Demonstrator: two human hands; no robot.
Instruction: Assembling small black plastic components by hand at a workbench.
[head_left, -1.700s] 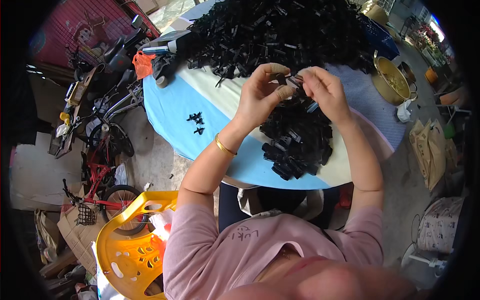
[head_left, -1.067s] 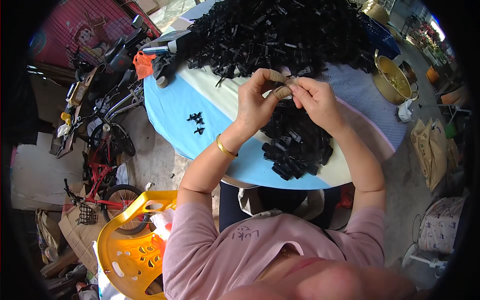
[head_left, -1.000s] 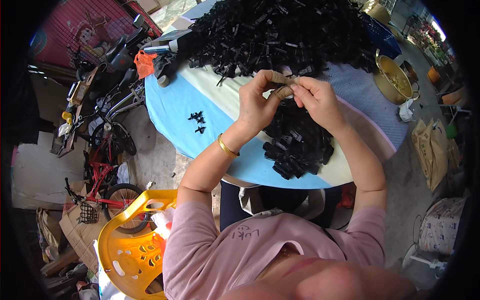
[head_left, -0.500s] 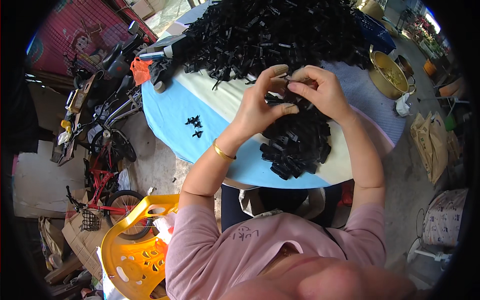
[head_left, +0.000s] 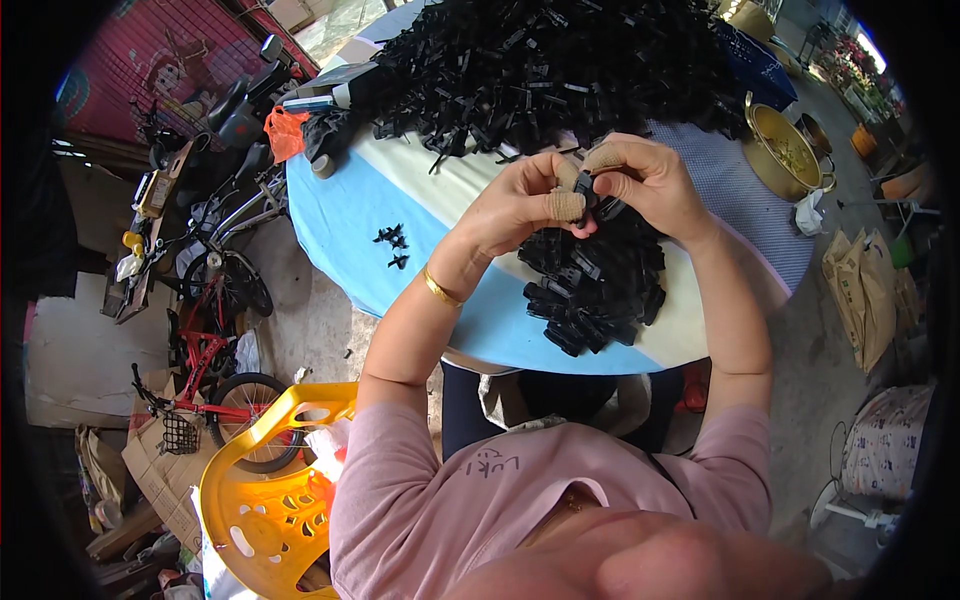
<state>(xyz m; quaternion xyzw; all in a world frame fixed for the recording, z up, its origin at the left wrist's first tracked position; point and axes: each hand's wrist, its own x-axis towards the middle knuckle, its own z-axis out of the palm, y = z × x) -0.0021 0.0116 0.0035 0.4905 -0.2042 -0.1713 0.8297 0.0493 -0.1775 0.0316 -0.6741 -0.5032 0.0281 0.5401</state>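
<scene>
Between both hands, above the table, is a small black plastic piece. My left hand, with tape round its fingertips and a gold bangle at the wrist, pinches it from the left. My right hand, its index finger also taped, grips it from the right. Just below them lies a small heap of black plastic pieces near the table's front edge. A far larger pile of similar black pieces covers the back of the table. Several tiny black bits lie apart on the blue stripe at the left.
The round table wears a striped cloth. A roll of tape and an orange bag lie at its left edge. A brass-coloured pot stands right. A yellow chair and a red bicycle are on the left.
My left hand has moved in toward the right one. Its thumb and fingers, apart before, now close on the black piece, which shows between both hands.
</scene>
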